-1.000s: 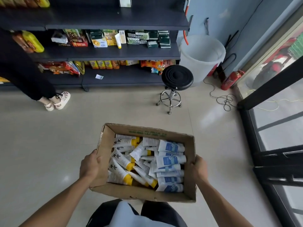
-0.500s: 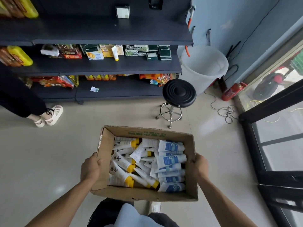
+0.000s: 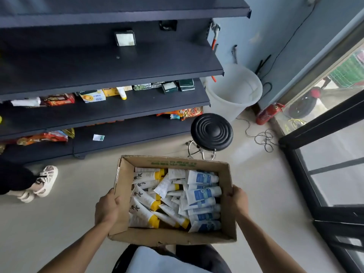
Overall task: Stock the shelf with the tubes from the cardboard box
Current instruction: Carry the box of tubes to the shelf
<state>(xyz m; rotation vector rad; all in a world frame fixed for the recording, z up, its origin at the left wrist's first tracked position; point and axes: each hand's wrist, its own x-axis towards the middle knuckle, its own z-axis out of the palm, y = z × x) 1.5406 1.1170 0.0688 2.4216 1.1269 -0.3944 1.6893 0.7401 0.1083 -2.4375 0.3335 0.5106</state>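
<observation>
While the cardboard box (image 3: 173, 236) is carried at waist height in front of the person, no tube has yet left it, so the step in hand looks like bringing the stock up to the shelf (image 3: 110, 73) rather than placing anything.

On the left, someone else's sandalled foot (image 3: 42, 181) stands on the floor near the shelf's bottom board. The left hand (image 3: 106, 208) grips the box's left wall, its fingers (image 3: 116, 200) curled over the rim with the tips inside. Between the two hands lie the tubes (image 3: 173, 198), heaped loosely: white ones with yellow caps towards the left, white-and-blue ones stacked along the right wall. The right hand (image 3: 237, 200) holds the right wall, fingers wrapped round the outer edge; whether the tips reach under the box cannot be told.

Above and beyond the box, the dark shelf has a broad board that is mostly bare, and a lower board with packets and a single yellow-capped tube (image 3: 121, 93) standing upright. To the right stands a black stool (image 3: 211, 132), just beyond the box's far right corner, then a white bucket (image 3: 233, 91).

The next move probably calls for setting the box down, perhaps on the stool or the floor, since both hands are occupied and one must be freed to lift tubes out.
</observation>
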